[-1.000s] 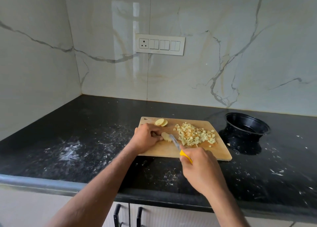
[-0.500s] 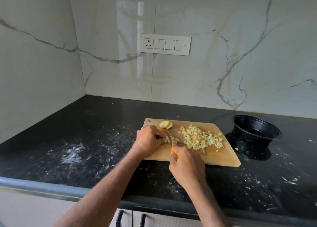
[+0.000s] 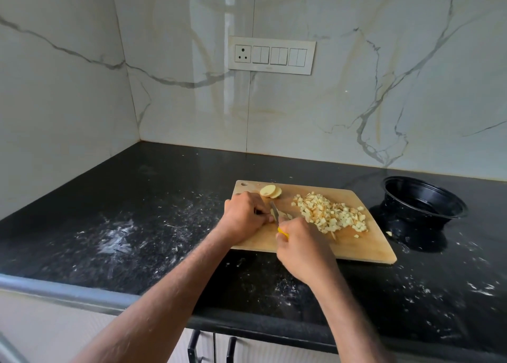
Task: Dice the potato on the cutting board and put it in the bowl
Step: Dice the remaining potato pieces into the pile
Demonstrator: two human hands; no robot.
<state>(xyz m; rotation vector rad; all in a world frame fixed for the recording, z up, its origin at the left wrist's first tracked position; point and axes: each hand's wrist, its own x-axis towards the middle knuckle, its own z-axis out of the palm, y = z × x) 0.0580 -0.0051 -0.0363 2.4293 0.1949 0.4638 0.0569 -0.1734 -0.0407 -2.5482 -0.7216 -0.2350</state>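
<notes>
Right hand: the right hand (image 3: 301, 246), nearest the camera, has its fingers wrapped round the yellow handle of one knife (image 3: 275, 214), blade pointing away and resting on the potato so a downward press can cut it.
Left hand: the left hand (image 3: 244, 216) has its fingers curled down over the potato piece (image 3: 279, 215), pinning it to the board just left of the blade, probably so it cannot slide; fingertips sit close to the edge, a risk I would watch.
Cutting board: one wooden cutting board (image 3: 367, 249) lies on the black counter (image 3: 153, 198), carrying all the potato.
Diced pile: one heap of small cubes (image 3: 330, 214), too many to count, pushed to the board's right, likely to keep the cutting spot free and near the bowl.
Slices: two round slices (image 3: 270, 191) overlap at the far left corner, not yet diced.
Bowl: one black bowl (image 3: 424, 200) stands right of the board, apart from it; no potato shows inside.
Wall: one switch panel (image 3: 271, 55) is on the marble wall.
</notes>
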